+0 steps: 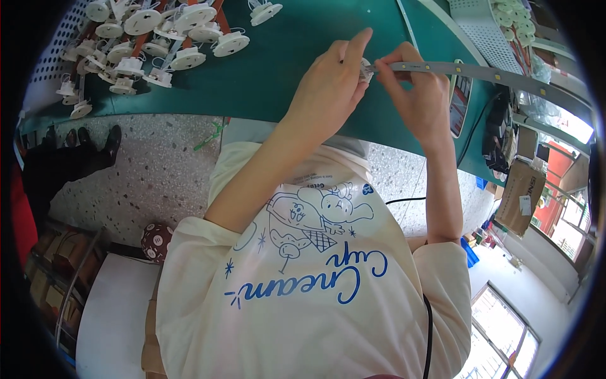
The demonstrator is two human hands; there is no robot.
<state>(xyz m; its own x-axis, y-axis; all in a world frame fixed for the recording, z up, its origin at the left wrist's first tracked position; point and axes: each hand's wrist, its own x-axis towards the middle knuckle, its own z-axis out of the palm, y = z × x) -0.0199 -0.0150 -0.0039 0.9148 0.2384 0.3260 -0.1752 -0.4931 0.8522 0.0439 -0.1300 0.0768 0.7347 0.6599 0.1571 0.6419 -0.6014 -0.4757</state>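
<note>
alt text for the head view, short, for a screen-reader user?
Over a green worktable, the left hand and right hand pinch the end of a long grey strip dotted with small yellow squares. A heap of round white parts lies on the table at upper left.

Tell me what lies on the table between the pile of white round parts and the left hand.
Nothing: in the head view, bare green table runs from the white round parts to the left hand.

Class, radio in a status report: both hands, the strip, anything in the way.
Left hand and right hand both pinch the strip end, over green table. White round parts piled left, apart. Nothing blocking.
</note>
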